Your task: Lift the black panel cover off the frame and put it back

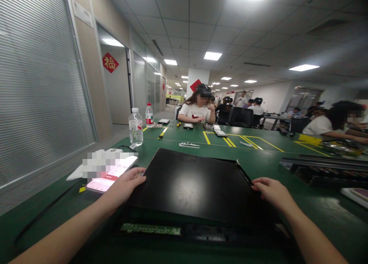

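Observation:
A large glossy black screen panel (189,183) lies tilted in front of me, with a ceiling light reflected in its middle. Under its near edge shows a dark frame (212,233) with a narrow green circuit board (151,229) along it. My left hand (130,181) grips the panel's left edge, thumb on top and fingers partly hidden. At the opposite side, my right hand (271,193) pinches the right edge, where a thin black strip stands slightly raised towards the far corner.
Left of the panel lies a lit phone (115,174) beside a black cable (46,210). Two water bottles, one near (135,128) and one farther (149,115), stand behind it. Long dark parts (313,168) are stacked at the right. A person (198,109) sits across the green table (161,141).

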Demonstrator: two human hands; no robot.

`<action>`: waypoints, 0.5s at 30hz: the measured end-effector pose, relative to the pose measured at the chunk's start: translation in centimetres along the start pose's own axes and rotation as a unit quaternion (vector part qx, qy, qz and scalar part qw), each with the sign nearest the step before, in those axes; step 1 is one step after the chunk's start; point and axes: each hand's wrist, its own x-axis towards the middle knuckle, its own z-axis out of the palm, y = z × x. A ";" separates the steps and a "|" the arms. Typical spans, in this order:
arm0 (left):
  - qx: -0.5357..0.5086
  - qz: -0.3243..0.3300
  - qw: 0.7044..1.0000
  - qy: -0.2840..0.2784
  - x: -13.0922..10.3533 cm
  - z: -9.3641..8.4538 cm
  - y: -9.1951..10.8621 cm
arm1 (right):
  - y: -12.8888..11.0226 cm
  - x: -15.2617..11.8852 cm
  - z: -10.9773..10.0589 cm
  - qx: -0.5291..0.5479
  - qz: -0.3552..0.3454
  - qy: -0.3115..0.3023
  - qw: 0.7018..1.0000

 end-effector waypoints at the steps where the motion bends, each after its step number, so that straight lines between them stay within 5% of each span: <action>1: -0.006 0.002 1.000 -0.001 0.1 0.0 -0.1 | 0.0 0.0 0.0 0.006 0.006 -0.003 1.000; 15: 0.145 0.088 0.984 0.052 0.4 -1.0 0.1 | -0.1 -0.2 -0.1 0.001 0.001 0.005 1.000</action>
